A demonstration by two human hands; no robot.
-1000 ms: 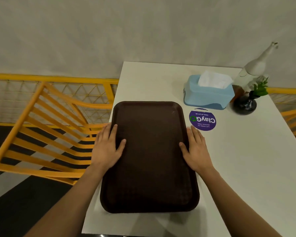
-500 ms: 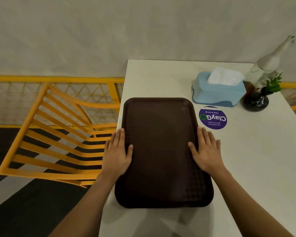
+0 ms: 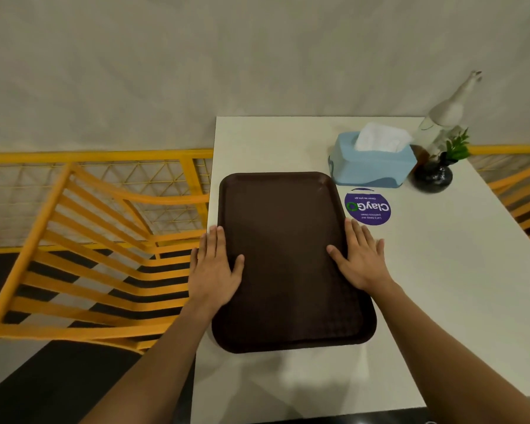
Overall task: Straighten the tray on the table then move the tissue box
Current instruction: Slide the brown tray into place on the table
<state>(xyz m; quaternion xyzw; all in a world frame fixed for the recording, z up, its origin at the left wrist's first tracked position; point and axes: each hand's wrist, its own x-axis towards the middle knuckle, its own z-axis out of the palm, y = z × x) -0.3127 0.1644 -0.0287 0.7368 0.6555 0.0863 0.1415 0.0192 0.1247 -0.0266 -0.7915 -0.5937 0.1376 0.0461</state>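
Left hand [image 3: 214, 272]: flat and open on the left edge of the tray, fingers spread, gripping nothing.
Right hand [image 3: 360, 258]: flat and open on the right edge of the tray, thumb on the inside, gripping nothing.
Tray [image 3: 288, 258]: dark brown, lies flat on the white worktop [image 3: 441, 301] between both hands.
Sticker [image 3: 367, 207]: round and purple, just past the right hand's fingers.
Tissue box [image 3: 371, 165]: blue, white tissue sticking up, farther than the right hand, near the tray's far right corner.
Vase [image 3: 432, 175]: dark and round, right beside the tissue box.
Bottle [image 3: 447, 114]: pale, behind the vase.
Chair [image 3: 89, 255]: yellow, left of the left hand.
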